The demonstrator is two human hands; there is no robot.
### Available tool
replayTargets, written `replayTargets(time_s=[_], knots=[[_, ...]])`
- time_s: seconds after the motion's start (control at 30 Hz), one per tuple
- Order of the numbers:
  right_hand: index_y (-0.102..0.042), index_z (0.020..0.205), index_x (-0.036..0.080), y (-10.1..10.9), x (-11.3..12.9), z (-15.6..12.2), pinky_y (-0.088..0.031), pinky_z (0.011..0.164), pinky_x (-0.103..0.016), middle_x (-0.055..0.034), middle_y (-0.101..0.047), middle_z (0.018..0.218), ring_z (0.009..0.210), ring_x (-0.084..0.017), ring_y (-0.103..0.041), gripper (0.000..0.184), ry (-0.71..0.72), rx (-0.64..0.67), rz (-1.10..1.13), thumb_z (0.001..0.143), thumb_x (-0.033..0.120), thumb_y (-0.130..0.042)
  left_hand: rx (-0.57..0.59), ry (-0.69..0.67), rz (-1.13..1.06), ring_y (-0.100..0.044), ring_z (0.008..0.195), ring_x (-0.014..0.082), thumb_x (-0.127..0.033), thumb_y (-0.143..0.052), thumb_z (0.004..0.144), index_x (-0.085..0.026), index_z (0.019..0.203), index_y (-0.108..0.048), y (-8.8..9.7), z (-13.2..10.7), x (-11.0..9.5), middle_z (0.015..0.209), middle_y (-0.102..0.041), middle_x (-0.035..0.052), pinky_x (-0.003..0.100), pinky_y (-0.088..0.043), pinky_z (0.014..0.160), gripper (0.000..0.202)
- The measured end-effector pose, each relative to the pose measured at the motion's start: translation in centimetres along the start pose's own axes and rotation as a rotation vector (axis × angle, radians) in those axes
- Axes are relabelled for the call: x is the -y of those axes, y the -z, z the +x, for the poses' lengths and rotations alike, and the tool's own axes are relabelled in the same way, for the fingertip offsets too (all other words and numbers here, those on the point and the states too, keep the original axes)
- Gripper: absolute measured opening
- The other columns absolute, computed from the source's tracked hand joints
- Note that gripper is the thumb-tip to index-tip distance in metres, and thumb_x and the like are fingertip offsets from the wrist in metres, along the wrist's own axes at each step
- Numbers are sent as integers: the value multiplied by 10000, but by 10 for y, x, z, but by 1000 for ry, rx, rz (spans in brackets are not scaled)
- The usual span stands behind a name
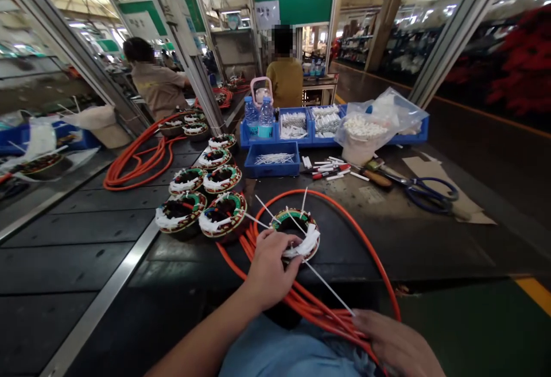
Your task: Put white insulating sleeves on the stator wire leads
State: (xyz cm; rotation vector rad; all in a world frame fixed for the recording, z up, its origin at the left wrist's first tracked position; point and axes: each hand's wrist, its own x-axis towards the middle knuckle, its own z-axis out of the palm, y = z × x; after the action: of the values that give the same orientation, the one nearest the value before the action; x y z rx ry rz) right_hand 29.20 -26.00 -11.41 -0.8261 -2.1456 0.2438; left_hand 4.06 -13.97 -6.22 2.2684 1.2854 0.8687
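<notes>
Left hand (pixel 269 265) is closed on the near rim of a stator winding (pixel 296 233) at the bench's front edge. Right hand (pixel 398 345) pinches a white cable tie (pixel 327 288) drawn taut. Tie tails remain untrimmed. Tied stators (pixel 202 193) line the conveyor.

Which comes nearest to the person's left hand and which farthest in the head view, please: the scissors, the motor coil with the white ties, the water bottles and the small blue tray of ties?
From the left hand:
1. Motor coil: under its fingers, touching.
2. Small blue tray: straight ahead, mid-table.
3. Water bottles: just behind that tray.
4. Scissors: far off to the right.
</notes>
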Motion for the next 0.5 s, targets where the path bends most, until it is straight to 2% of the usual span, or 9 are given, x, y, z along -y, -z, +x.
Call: replayTargets(time_s=[0.13, 0.23, 0.4, 0.5], knots=[[-394, 1299, 227, -9, -6, -14, -541, 856, -368, -107, -604, 1172, 1081, -245, -568, 433, 0, 8, -16, 871, 200, -458, 10, -28, 10, -589, 865, 174, -183, -579, 747, -211, 924, -577, 1, -1, 2, 903, -656, 8, 450, -316, 979, 179], [-407, 1279, 211, -7, -3, -14, -545, 841, -360, -121, -620, 1140, 1069, -247, -574, 411, 12, -1, -23, 872, 190, -453, 6, -39, 8, -581, 893, 180, -180, -577, 752, -209, 939, -580, 1, -1, 2, 918, -649, 16, 451, -319, 975, 189], [-387, 1275, 206, -8, 0, 0, -553, 816, -347, -122, -658, 1062, 1045, -226, -591, 404, 41, -58, 0, 879, 143, -428, -16, -99, 78, -573, 912, 197, -188, -551, 766, -196, 953, -570, -1, -3, 1, 923, -638, 41, 448, -358, 946, 188], [-406, 1258, 196, -20, -6, 19, -526, 865, -377, -128, -618, 1144, 1111, -226, -548, 410, 67, -28, -25, 860, 116, -455, -30, -118, 163, -550, 1003, 237, -199, -527, 781, -171, 1097, -524, -5, -4, 0, 1019, -624, 89, 482, -347, 961, 317]])
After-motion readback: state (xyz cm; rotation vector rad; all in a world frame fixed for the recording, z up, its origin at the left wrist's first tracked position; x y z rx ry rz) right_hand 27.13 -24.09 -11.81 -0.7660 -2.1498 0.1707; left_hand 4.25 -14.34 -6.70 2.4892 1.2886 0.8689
